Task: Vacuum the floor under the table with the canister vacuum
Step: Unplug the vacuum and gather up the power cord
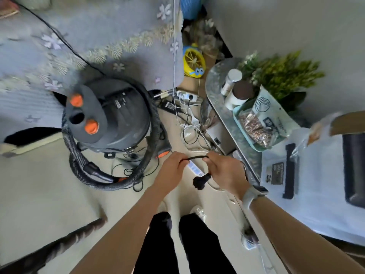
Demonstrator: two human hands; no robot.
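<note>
The grey canister vacuum (110,113) with orange knobs stands on the floor at centre left, its ribbed black hose (79,167) looped around it. In front of it, both hands hold the vacuum's black power cord (197,157). My left hand (171,167) grips one stretch of the cord. My right hand (223,169) grips the cord a short way along, and the black plug (200,181) hangs just below that hand. The table (223,113) with a patterned rim stands to the right.
A white power strip (187,95) with several cables lies on the floor beyond my hands. A grey floral bedspread (98,36) fills the upper left. A yellow toy fan (194,61) sits by the bed. Jars, a tray and a plant sit on the table.
</note>
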